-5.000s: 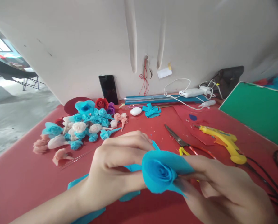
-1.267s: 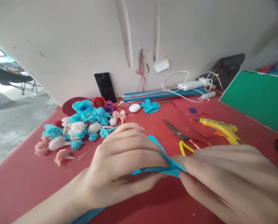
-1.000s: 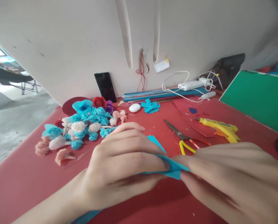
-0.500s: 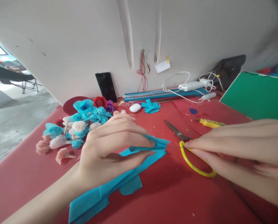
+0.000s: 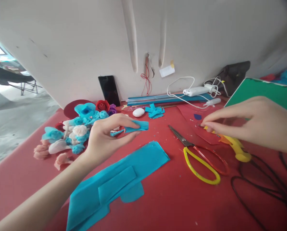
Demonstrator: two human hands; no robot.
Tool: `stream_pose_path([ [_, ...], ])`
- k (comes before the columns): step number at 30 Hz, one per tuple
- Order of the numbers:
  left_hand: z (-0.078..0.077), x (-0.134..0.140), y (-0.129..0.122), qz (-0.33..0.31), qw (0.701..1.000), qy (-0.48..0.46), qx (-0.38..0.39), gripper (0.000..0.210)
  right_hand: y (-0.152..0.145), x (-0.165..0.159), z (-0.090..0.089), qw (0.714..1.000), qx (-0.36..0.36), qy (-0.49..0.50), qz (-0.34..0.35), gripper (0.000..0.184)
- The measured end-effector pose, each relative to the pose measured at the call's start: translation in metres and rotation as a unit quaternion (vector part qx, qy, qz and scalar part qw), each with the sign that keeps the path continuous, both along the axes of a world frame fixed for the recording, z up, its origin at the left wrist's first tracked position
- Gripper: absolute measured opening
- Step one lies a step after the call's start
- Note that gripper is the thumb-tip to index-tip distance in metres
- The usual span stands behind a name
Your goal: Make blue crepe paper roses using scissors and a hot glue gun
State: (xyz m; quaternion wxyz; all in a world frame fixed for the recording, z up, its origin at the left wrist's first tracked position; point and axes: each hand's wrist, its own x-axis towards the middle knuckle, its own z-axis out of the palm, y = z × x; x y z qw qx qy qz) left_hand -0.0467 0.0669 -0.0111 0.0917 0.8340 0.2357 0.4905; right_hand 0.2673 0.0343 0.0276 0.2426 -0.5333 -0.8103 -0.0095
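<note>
Two hands | left hand (image 5: 105,138) fingers pinch blue paper roll (image 5: 133,126) | right hand (image 5: 251,123) fingers touch glue gun (image 5: 234,147) | red table (image 5: 172,205)

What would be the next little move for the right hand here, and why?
Probably closing the right hand around the glue gun and lifting it. Its fingertips already touch the gun's nozzle end but do not grip it, while the left hand holds a folded blue paper piece up off the table, seemingly ready for glue.
</note>
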Motion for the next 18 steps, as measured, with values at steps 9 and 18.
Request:
stream_pose_path([
  [9, 0.001, 0.007, 0.0, -0.05, 0.997, 0.045, 0.043, 0.018, 0.002, -0.027, -0.02, 0.998, -0.005, 0.049, 0.038, 0.029],
  [18, 0.01, 0.016, -0.017, -0.075, 0.995, 0.056, 0.035, 0.017, -0.021, -0.071, -0.024, 0.968, -0.097, 0.168, 0.157, 0.013],
])
